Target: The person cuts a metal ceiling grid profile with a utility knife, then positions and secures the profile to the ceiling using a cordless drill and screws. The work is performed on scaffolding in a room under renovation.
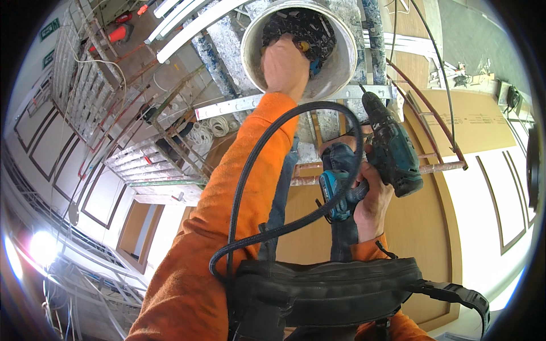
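Observation:
My left hand [284, 67] reaches down into a whitish bucket [344, 54]. Its fingers disappear among a heap of small dark pieces [310, 24], possibly screws or fixings, with a small yellow thing [304, 45] and a blue one [314, 67] beside them. What the fingers do down there is hidden. Wrapped round the grip of a teal-and-black cordless drill [395, 149], my right hand [372, 199] holds it to the right of and nearer than the bucket. The drill's bit points away from me, and its battery [335, 196] shows left of the hand.
The bucket stands on a paint-spattered scaffold platform [227, 57]. White metal profiles [199, 28] lie at its left, near a coil of pale cable [207, 132]. A rusty scaffold rail [438, 166] runs at the right. A black cable loop [242, 176] hangs across my left sleeve.

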`<state>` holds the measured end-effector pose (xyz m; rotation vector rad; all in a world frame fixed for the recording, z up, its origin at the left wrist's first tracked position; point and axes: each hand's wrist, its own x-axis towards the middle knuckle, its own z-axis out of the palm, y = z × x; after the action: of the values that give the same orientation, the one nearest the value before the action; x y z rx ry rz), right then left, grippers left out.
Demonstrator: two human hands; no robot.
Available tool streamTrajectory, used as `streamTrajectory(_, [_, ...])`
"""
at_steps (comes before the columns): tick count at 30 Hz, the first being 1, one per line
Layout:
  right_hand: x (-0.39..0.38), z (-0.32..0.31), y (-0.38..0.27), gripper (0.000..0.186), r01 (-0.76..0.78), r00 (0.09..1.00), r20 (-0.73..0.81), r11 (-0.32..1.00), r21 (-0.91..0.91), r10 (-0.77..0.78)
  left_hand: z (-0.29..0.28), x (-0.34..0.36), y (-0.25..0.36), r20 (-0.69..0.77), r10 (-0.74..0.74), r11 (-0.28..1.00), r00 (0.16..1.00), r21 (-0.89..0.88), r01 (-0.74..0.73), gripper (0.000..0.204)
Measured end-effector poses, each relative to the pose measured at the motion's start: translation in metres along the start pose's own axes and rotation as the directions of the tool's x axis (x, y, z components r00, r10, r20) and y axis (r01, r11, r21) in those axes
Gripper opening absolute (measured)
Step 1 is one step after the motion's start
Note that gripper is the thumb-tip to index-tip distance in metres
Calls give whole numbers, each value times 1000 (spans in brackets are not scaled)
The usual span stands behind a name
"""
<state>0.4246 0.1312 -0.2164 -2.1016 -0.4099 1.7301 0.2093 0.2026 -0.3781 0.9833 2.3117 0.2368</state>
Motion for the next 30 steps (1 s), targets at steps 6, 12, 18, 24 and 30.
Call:
streamTrajectory(6, [3,-3,1,32,-45,998,49,997,61,42,-1,28,-24,14,122,982,992,141,-123,15])
streamTrajectory(12, [2,-7,2,42,-87,995,46,995,47,85,16,55,-19,64,40,960,997,273,-56,22])
streamTrajectory(18, [5,-8,1,43,-70,994,85,994,89,62,27,61,-21,30,8,962,1000,273,-16,26])
streamTrajectory(24, [7,-8,-1,37,-22,998,56,979,203,11,3,42,-17,180,-196,955,964,-187,230,22])
streamTrajectory(30, [6,-8,-4,32,-93,995,-23,987,132,97,-29,10,-25,700,-107,-171,706,-712,681,16])
